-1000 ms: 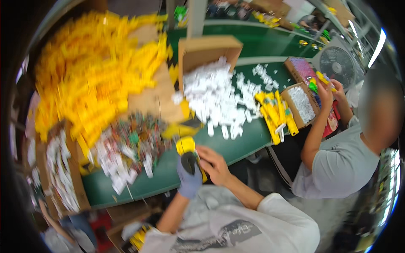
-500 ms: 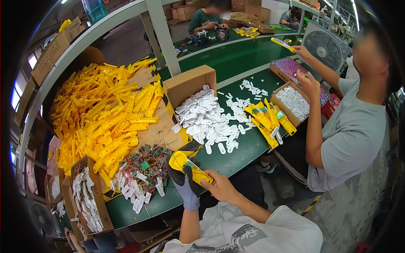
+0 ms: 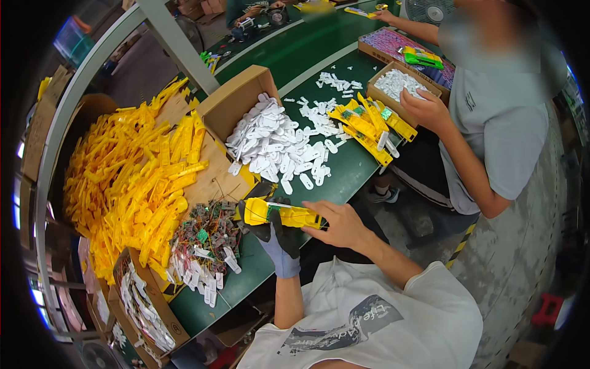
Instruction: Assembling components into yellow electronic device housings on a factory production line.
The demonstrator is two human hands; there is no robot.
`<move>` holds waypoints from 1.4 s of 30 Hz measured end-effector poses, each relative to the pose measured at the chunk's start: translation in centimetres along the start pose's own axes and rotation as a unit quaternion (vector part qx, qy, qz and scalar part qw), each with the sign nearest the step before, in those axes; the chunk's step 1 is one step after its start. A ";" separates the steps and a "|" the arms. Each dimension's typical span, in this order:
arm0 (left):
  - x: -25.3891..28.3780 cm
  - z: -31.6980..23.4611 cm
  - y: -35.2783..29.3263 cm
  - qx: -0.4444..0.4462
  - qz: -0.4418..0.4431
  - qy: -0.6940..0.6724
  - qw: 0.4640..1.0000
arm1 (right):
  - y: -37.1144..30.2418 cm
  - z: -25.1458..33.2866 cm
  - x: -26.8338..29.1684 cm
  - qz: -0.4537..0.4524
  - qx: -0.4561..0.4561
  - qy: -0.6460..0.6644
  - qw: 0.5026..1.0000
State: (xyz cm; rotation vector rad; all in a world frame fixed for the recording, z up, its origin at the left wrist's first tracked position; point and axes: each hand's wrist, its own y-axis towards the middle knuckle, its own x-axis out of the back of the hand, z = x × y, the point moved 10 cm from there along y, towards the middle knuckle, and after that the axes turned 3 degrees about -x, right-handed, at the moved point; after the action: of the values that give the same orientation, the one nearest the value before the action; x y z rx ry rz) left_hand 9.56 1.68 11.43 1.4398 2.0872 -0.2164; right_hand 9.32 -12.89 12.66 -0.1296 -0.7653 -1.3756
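Observation:
A long yellow plastic housing (image 3: 255, 212) lies nearly level across my hands above the front edge of the green table. My left hand (image 3: 281, 246), in a grey and black glove, is closed around its wide left part from below. Inside the housing a bit of green circuit board and thin dark wire show. The thumb and fingers of my bare right hand (image 3: 344, 226) grip its narrow right end. Just left of my glove is a heap of small circuit boards with wires and white pieces (image 3: 212, 237). White oval plastic pieces (image 3: 276, 141) spill from a tipped cardboard box beyond my hands.
A large pile of yellow housings (image 3: 129, 184) fills the left side. White strips lie in a cardboard box (image 3: 172, 323) at lower left. At right, a co-worker's hand (image 3: 427, 111) is near a box of small white parts (image 3: 393, 83). Several yellow housings (image 3: 362, 126) lie stacked nearby.
The housing has turned from slanting down to the right to nearly level. My right hand has moved right and up along with its end. The view has shifted; the co-worker's arms have moved apart.

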 end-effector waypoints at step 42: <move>2.9 -0.8 -4.4 0.033 0.280 0.356 0.891 | 5.7 -1.5 -2.7 -0.061 0.065 -0.031 0.996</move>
State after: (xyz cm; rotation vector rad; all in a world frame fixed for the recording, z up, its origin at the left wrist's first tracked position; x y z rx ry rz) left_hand 4.63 2.65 9.66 2.3429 2.0540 0.5596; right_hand 15.10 -10.16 11.97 -0.0247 -0.9251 -1.4393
